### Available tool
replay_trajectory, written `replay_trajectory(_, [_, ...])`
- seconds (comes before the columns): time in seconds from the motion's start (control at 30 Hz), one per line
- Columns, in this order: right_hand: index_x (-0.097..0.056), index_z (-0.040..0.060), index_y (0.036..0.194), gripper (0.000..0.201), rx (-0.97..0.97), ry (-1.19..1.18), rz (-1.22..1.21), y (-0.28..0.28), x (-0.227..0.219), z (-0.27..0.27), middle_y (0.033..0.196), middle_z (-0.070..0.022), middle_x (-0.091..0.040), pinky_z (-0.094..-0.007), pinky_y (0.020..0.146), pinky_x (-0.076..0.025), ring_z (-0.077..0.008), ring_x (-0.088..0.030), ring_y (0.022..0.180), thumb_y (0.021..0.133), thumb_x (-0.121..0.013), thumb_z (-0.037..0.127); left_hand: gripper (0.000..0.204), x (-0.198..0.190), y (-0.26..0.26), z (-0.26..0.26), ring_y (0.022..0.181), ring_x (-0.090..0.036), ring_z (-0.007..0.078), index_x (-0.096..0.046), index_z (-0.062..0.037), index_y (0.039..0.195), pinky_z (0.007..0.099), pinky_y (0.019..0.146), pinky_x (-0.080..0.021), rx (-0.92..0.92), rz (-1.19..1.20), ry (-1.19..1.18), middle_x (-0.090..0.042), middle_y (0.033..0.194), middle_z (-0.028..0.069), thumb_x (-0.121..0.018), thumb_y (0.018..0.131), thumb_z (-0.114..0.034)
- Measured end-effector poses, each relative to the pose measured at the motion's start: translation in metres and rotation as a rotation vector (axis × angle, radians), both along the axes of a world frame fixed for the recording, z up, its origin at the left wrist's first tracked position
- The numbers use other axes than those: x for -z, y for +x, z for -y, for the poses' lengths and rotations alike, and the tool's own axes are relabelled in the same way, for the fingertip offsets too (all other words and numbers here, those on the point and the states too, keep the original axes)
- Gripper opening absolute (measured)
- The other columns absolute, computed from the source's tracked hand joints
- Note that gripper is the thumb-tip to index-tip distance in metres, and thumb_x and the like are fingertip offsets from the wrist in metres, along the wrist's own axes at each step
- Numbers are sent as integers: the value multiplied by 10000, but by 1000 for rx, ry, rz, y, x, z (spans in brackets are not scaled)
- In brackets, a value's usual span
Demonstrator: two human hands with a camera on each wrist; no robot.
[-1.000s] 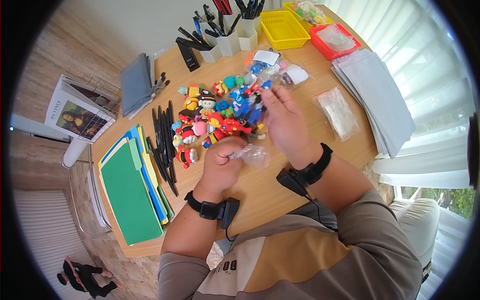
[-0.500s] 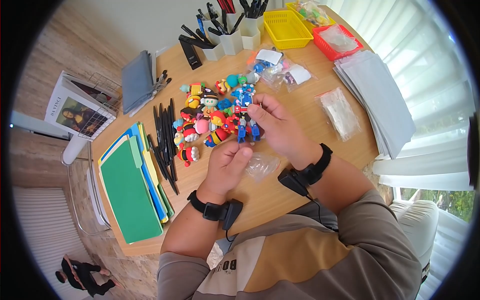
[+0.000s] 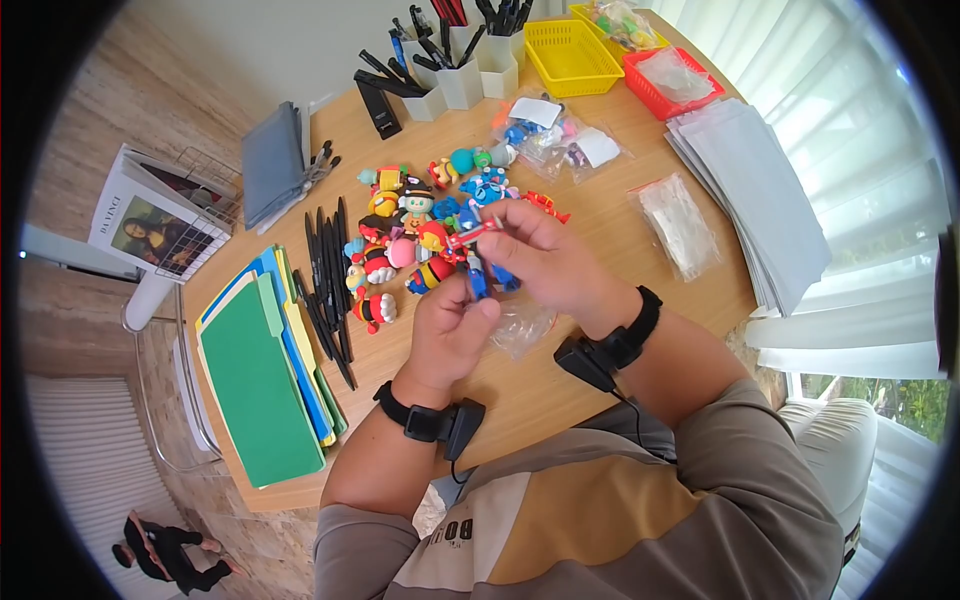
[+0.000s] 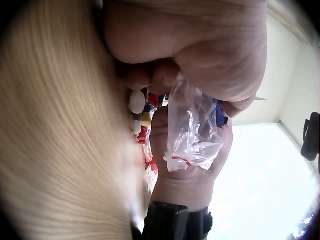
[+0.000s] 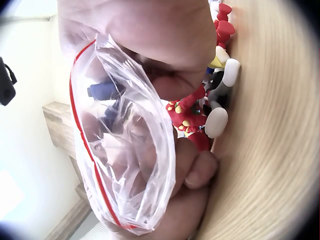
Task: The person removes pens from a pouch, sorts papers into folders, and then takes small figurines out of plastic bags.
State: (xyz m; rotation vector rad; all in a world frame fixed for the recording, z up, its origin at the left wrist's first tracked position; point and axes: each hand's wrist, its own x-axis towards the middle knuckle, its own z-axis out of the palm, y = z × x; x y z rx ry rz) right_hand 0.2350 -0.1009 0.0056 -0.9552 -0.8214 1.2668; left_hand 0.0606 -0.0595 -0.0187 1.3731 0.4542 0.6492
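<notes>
A blue figure [image 3: 478, 284] with a red-and-silver part [image 3: 474, 234] is between the two hands. My left hand [image 3: 447, 330] pinches its lower end and also grips a clear bag [image 3: 523, 328] hanging beside the fingers. My right hand [image 3: 552, 262] holds the upper part between thumb and fingers. In the left wrist view the bag [image 4: 192, 130], with a red seal line, hangs below my left hand [image 4: 195, 45]. The right wrist view shows the bag [image 5: 135, 165] in front of blue parts; the fingers' exact hold is partly hidden.
Colourful toy figures [image 3: 417, 203] lie beyond the hands, with bagged toys [image 3: 545, 138] behind. Black pens [image 3: 325, 270] and folders [image 3: 262, 385] are at left. An empty-looking bag [image 3: 678, 228], grey sheets [image 3: 750, 200], and yellow [image 3: 572, 60] and red [image 3: 672, 88] baskets are at right.
My right hand has come from above the pile toward my left, bringing the blue figure, which has since turned. My left thumb and fingers now pinch its lower end.
</notes>
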Motion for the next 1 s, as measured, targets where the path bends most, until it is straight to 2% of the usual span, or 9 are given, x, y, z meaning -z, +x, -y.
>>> replay_trajectory(0.07, [-514,34,1241,407,-66,128,17,-3,0,1,969,-7,-611,-242,760,-501,-60,-566,879,889,-700,117,277,-2,1,1,882,-526,64,-611,-16,1081,243,790,-445,-18,-4,-33,-605,979,-18,-622,949,-259])
replay_trajectory(0.13, [-485,30,1282,471,-95,152,13,-5,-2,1,1008,-15,-614,-256,805,-506,-72,-575,919,869,-707,83,305,-12,8,4,737,-513,37,-612,-50,1118,209,640,-400,-109,20,-129,-622,921,-34,-611,942,-299])
replay_trajectory(0.27, [-447,16,1331,537,-185,168,-4,-4,-9,2,1097,-41,-609,-287,892,-507,-97,-586,996,852,-689,26,298,-5,7,2,840,-570,62,-602,-37,1146,222,711,-438,-109,83,-132,-638,1014,-5,-586,954,-264])
replay_trajectory(0.33, [-447,14,1329,529,-205,144,-9,-2,-9,2,1119,-45,-602,-283,889,-506,-98,-586,998,850,-673,9,301,2,4,0,969,-597,103,-595,-21,1160,254,825,-468,-98,148,-143,-640,1086,24,-576,959,-245])
replay_trajectory(0.4, [-446,12,1327,523,-224,121,-15,-3,-8,1,1140,-49,-596,-279,887,-505,-99,-586,999,849,-657,-8,299,3,4,0,998,-598,119,-592,-14,1162,272,865,-469,-112,144,-154,-639,1101,35,-570,959,-234])
replay_trajectory(0.53, [-446,16,1290,497,-77,168,16,-6,6,-2,1045,-49,-582,-260,796,-519,-91,-582,906,837,-646,-21,291,6,4,-2,1034,-600,148,-591,-3,1162,307,933,-465,-123,136,-164,-642,1115,58,-562,954,-205])
replay_trajectory(0.67, [-450,27,1224,466,6,192,31,-6,9,-3,957,-43,-556,-249,718,-518,-87,-569,832,814,-665,-29,284,7,4,-2,1033,-604,162,-596,-5,1153,321,930,-467,-132,165,-175,-646,1108,65,-558,951,-200])
replay_trajectory(0.77, [-463,34,1195,441,32,167,47,-6,1,-1,956,-40,-559,-239,709,-518,-88,-575,830,809,-662,-40,247,-4,8,2,977,-559,109,-610,7,1099,290,887,-446,-161,205,-228,-628,1067,33,-551,957,-187])
replay_trajectory(1.0, [-497,32,1158,401,47,123,94,-4,-2,1,944,-39,-578,-236,702,-522,-81,-588,813,802,-669,-39,319,1,3,-1,928,-556,119,-612,-6,1057,280,836,-440,-150,186,-228,-621,1016,28,-559,946,-300])
